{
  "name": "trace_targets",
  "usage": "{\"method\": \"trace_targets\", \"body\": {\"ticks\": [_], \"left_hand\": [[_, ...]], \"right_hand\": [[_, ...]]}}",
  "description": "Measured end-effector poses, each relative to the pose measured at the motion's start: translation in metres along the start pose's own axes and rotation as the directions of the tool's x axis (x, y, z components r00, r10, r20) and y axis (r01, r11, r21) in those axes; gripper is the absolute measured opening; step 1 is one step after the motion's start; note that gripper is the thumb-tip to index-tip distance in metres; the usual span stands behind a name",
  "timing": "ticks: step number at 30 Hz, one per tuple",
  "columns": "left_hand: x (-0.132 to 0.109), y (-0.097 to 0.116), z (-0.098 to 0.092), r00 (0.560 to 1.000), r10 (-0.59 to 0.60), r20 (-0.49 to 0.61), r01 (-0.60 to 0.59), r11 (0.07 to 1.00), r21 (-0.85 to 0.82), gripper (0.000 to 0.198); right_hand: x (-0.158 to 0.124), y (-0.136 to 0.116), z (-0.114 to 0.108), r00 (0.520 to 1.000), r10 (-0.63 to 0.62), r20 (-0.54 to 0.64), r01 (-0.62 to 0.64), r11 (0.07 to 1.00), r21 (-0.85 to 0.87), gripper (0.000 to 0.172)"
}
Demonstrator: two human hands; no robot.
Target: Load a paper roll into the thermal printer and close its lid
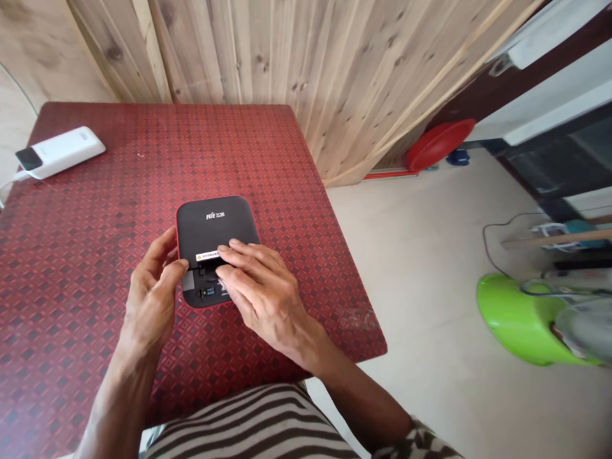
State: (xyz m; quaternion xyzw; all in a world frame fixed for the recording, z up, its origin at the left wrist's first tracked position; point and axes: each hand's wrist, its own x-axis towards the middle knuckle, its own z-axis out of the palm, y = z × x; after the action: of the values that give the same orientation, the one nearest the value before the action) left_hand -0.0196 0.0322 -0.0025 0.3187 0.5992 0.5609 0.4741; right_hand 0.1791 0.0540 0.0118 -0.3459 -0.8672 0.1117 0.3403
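Note:
A flat black device (215, 231) with rounded corners and a red rim lies before me, its white lettering upside down to me. Near its closer end there is an open recess with small parts, and a white warning label runs just above it. My left hand (155, 284) grips the device's left edge, thumb on top and fingers along the side. Across the right part lies my right hand (262, 287), with bent fingers whose tips reach the recess and label. Its thumb is mostly hidden, and whether a small part is pinched there does not show.
The device is on a table (157, 159) with a red patterned cover. A white power bank (67, 153) with a cable lies at the far left. Wooden boards (268, 57) stand behind. On the floor to the right are a green plastic object (519, 319) and a red basin (440, 143).

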Motion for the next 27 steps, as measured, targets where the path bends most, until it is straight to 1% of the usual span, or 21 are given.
{"method": "trace_targets", "body": {"ticks": [4,6,8,10,12,14,16,17,20,23,27], "left_hand": [[0.002,-0.006,-0.003,0.999,0.031,0.025,-0.031,0.999,0.024,0.059],[0.002,-0.009,-0.005,0.999,0.046,0.016,-0.046,0.998,0.041,0.060],[-0.001,-0.011,-0.007,0.998,0.056,-0.015,-0.055,0.997,0.058,0.060],[-0.007,-0.011,-0.009,0.997,0.064,-0.033,-0.061,0.996,0.061,0.058],[-0.016,-0.011,-0.012,0.997,0.077,-0.022,-0.076,0.995,0.059,0.056],[-0.024,-0.012,-0.014,0.996,0.085,-0.012,-0.084,0.995,0.062,0.053],[-0.030,-0.013,-0.014,0.996,0.081,-0.024,-0.079,0.994,0.071,0.051],[-0.032,-0.013,-0.014,0.997,0.072,-0.036,-0.069,0.995,0.075,0.050],[-0.034,-0.013,-0.010,0.996,0.045,-0.081,-0.039,0.996,0.084,0.049],[-0.034,-0.010,-0.002,0.992,0.025,-0.124,-0.015,0.997,0.079,0.048],[-0.034,-0.006,0.009,0.987,0.053,-0.149,-0.045,0.997,0.059,0.046]], "right_hand": [[-0.003,0.001,0.000,1.000,0.022,0.014,-0.023,0.997,0.068,0.024],[-0.006,0.002,0.002,1.000,0.025,0.002,-0.025,0.995,0.093,0.025],[-0.008,0.003,0.002,0.999,0.018,-0.029,-0.014,0.990,0.138,0.027],[-0.010,0.005,0.000,0.996,0.032,-0.079,-0.016,0.980,0.197,0.032],[-0.014,0.009,-0.006,0.983,0.101,-0.156,-0.062,0.970,0.237,0.037],[-0.018,0.015,-0.012,0.953,0.193,-0.233,-0.137,0.962,0.236,0.036],[-0.022,0.022,-0.017,0.926,0.256,-0.276,-0.202,0.956,0.211,0.032],[-0.024,0.025,-0.018,0.921,0.269,-0.281,-0.220,0.956,0.197,0.030],[-0.027,0.031,-0.017,0.921,0.278,-0.272,-0.239,0.957,0.166,0.027],[-0.028,0.033,-0.014,0.924,0.282,-0.259,-0.247,0.956,0.158,0.026],[-0.029,0.033,-0.012,0.919,0.273,-0.285,-0.228,0.957,0.182,0.028]]}}
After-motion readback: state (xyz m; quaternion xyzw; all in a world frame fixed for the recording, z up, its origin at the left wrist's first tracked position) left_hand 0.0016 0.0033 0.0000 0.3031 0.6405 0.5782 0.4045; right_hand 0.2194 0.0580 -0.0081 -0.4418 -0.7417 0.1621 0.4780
